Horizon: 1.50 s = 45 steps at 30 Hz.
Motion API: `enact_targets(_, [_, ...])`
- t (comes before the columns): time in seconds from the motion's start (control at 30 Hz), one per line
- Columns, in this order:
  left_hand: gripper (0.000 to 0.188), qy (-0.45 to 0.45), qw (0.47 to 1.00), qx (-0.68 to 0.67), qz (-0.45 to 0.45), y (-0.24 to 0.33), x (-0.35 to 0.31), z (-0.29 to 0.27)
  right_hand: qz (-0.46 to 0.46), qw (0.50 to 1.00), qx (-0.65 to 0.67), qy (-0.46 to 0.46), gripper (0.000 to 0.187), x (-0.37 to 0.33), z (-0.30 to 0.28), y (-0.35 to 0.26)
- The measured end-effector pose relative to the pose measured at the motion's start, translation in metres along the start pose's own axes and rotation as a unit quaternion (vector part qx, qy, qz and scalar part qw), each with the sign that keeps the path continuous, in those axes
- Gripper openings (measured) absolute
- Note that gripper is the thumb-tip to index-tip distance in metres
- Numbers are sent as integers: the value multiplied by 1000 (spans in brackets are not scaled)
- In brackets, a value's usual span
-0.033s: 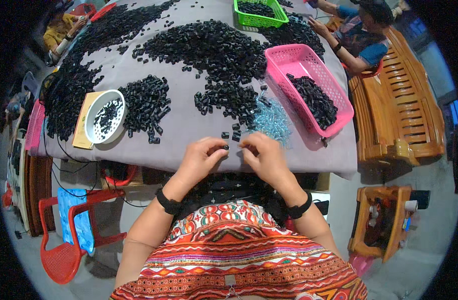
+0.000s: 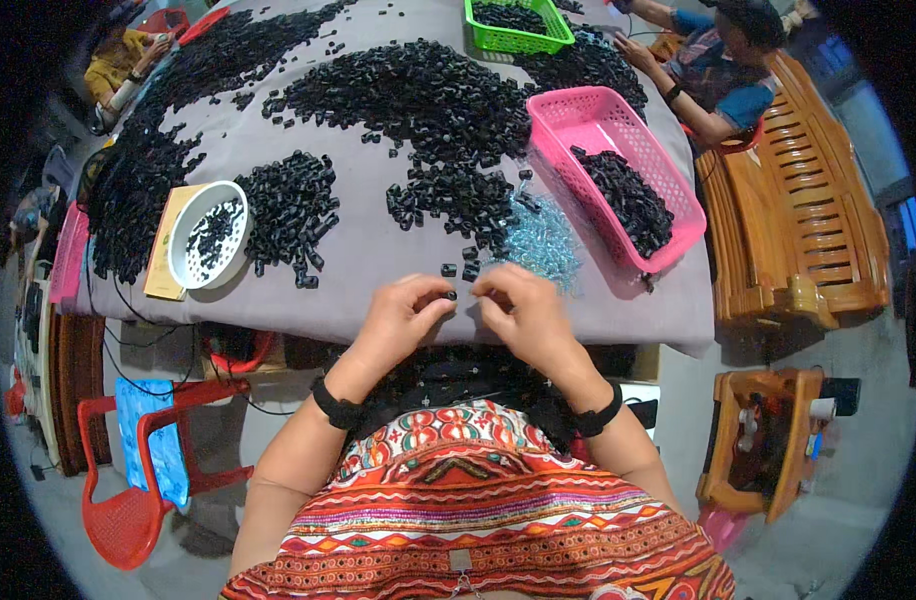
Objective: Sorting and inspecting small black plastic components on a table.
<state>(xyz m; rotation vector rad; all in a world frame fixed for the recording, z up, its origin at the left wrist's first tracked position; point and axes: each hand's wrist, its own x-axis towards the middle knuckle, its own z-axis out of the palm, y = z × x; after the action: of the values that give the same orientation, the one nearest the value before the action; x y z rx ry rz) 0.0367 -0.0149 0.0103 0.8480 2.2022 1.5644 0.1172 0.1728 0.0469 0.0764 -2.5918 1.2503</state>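
Observation:
My left hand point(image 2: 409, 308) is closed in a pinch on a small black cylindrical piece point(image 2: 451, 295) at the table's near edge. Close by on the right, my right hand point(image 2: 526, 312) has thumb and forefinger pressed together; whatever they hold is too small to name. The fingertips of the two hands are a short gap apart. Just beyond them lie a few loose black pieces point(image 2: 449, 270). A heap of small clear-blue parts point(image 2: 543, 240) rests past my right hand, beside a pile of black pieces point(image 2: 458, 200).
A pink basket point(image 2: 693, 245) partly filled with black pieces stands on the right. On the left, a white bowl point(image 2: 184, 258) leans on a yellow box point(image 2: 165, 285). Large black heaps point(image 2: 408, 90) and a green basket point(image 2: 523, 42) lie farther off. Co-workers point(image 2: 723, 75) sit across the table.
My right hand has shifted very slightly left, toward the left hand. The left hand keeps its pinch on the black piece.

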Motion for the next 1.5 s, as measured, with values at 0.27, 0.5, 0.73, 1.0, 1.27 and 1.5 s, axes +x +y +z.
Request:
enact_targets(0.27, [19, -17, 999, 24, 44, -3, 0, 1, 2, 999, 18, -33, 11, 4, 9, 1])
enact_targets(0.5, [15, -9, 993, 61, 100, -6, -3, 1, 46, 996, 49, -65, 18, 8, 9, -6])
enact_targets(0.73, [16, -33, 991, 45, 118, -6, -3, -4, 139, 959, 198, -150, 24, 14, 1, 9])
enact_targets(1.0, [14, -20, 994, -105, -4, -4, -2, -4, 125, 980, 138, -76, 20, 37, 4, 13])
enact_targets(1.27, [13, 9, 967, -231, -104, -11, -2, -6, -60, 975, -215, -2, 8, 86, 18, 9])
enact_targets(1.5, [16, 15, 932, -348, -102, -20, 5, -19, -56, 946, -312, -62, 7, 95, 32, 19])
